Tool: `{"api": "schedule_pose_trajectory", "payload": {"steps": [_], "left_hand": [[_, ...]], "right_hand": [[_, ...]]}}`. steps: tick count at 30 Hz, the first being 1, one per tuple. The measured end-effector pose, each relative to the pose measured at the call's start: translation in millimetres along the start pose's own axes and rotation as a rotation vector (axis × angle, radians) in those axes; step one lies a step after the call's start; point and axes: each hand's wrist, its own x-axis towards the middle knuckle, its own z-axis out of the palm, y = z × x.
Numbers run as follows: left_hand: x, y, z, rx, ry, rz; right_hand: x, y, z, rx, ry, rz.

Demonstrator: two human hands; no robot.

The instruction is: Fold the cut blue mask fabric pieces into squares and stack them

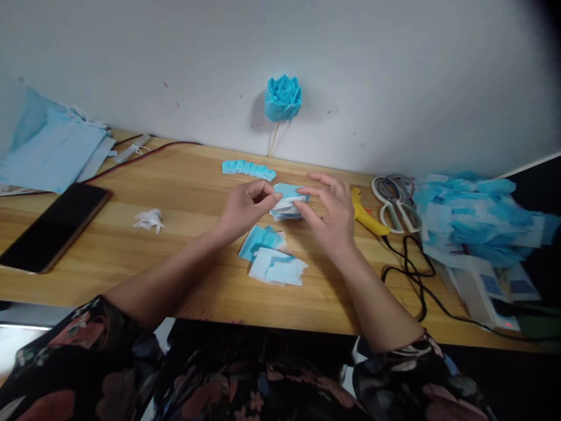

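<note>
Over the middle of the table, my left hand (249, 204) pinches the left edge of a small blue-and-white piece of thin fabric (288, 204), which looks like cut face-mask material. My right hand (331, 213) has its thumb and forefinger at the right side of the same piece, its other fingers spread. Several similar pieces lie beneath or against it, partly hidden. Closer to me are two overlapping small piles, one bright blue (258, 238) and one pale blue (276, 266). Behind my hands, a row of folded blue pieces (248, 169) lies on the wood.
A blue fabric flower (283, 98) on a thin stick leans at the wall. Leftward are a phone (55, 228), face masks (55, 143) and a white scrap bundle (149, 220). Rightward are a yellow glue gun (368, 215), its cord, scissors (401, 216) and a blue scrap heap (477, 216).
</note>
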Motion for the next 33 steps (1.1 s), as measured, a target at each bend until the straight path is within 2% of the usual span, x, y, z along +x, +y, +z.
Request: {"api": "schedule_pose_trajectory", "payload": {"steps": [7, 17, 22, 26, 30, 33], "left_hand": [[5, -5, -2.0, -0.118, 0.097, -0.037], [8, -7, -7.8, -0.172, 0.149, -0.081], [11, -7, -9.8, -0.187, 0.195, -0.062], [11, -8, -9.6, -0.163, 0.138, -0.033], [6, -8, -6.7, -0.088, 0.011, 0.071], [3, -8, -5.2, -0.017, -0.031, 0.152]], "right_hand": [[0, -1, -1, 0.032, -0.014, -0.09], [1, -1, 0, 0.105, -0.122, 0.011], [0, -5, -3, 0.171, -0.105, 0.007], [0, -7, -7, 0.3, -0.023, 0.143], [-1, 1, -2, 0.505, 0.01, 0.392], [0, 8, 2, 0.675, 0.044, 0.557]]}}
